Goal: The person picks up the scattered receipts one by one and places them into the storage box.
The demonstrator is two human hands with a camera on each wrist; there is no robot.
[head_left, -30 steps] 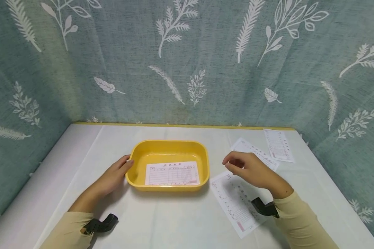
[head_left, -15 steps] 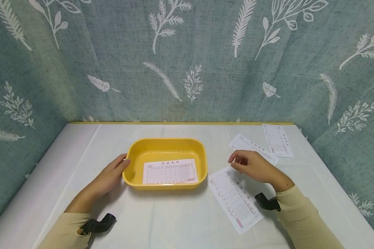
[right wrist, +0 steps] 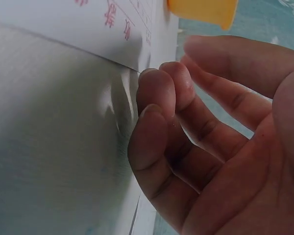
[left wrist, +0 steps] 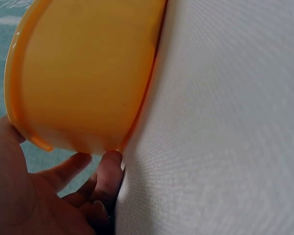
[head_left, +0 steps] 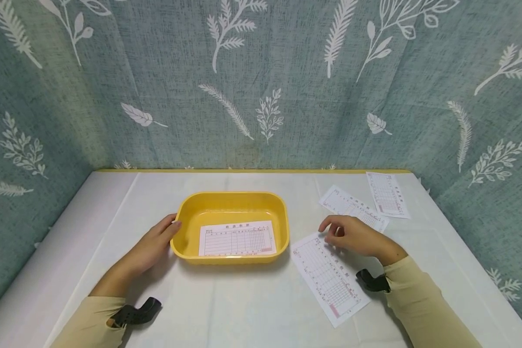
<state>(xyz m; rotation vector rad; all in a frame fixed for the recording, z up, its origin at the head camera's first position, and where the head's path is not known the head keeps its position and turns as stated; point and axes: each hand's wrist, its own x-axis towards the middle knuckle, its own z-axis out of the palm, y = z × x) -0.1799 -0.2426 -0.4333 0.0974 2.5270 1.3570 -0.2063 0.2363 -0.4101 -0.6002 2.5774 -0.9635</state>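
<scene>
At its left end a yellow plastic basin (head_left: pixel 230 261) is held by my left hand (head_left: pixel 154 244), thumb over the rim and fingers against the outer wall, as the left wrist view (left wrist: pixel 83 78) shows. A printed receipt form (head_left: pixel 239 239) lies inside the basin. My right hand (head_left: pixel 352 235) is low over the top corner of another receipt form (head_left: pixel 326 275), which lies slanted on the table right of the basin. In the right wrist view its fingers (right wrist: pixel 157 93) are loosely bent, fingertips right at the paper's edge, thumb apart, nothing gripped.
Two more receipt forms lie at the back right: one (head_left: pixel 348 205) partly behind my right hand, the other (head_left: pixel 388 195) near the table's back corner. A white cloth covers the table (head_left: pixel 243 304). Patterned green fabric (head_left: pixel 178 96) stands behind and at both sides.
My right hand has come down toward the slanted receipt form's top corner, and its fingers have spread a little. My left hand stays on the basin. The head view has shifted slightly.
</scene>
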